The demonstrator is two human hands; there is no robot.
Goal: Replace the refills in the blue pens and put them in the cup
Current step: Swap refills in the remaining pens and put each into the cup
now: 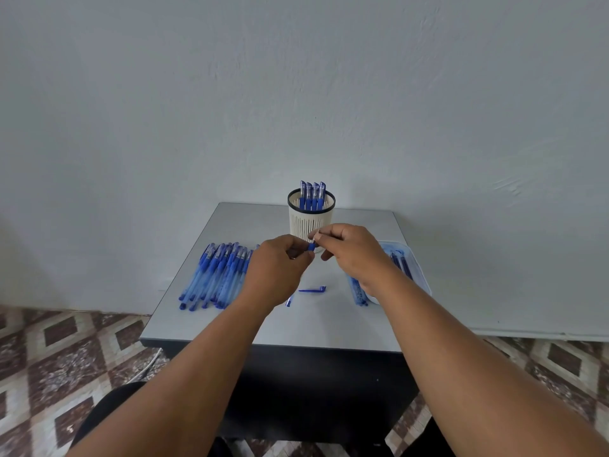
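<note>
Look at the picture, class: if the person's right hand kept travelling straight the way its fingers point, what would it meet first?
The right hand points leftward toward the left hand, both gripping the same pen part. It would likely meet the left hand's fingertips first; depth is uncertain, and the cup stands just behind.

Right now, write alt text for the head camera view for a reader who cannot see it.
Two bare hands, left hand and right hand, hold a blue pen together above a grey table. Behind them a white slatted cup holds four capped pens; more pens lie left, a clear tray sits right, and a loose blue cap lies between.
</note>
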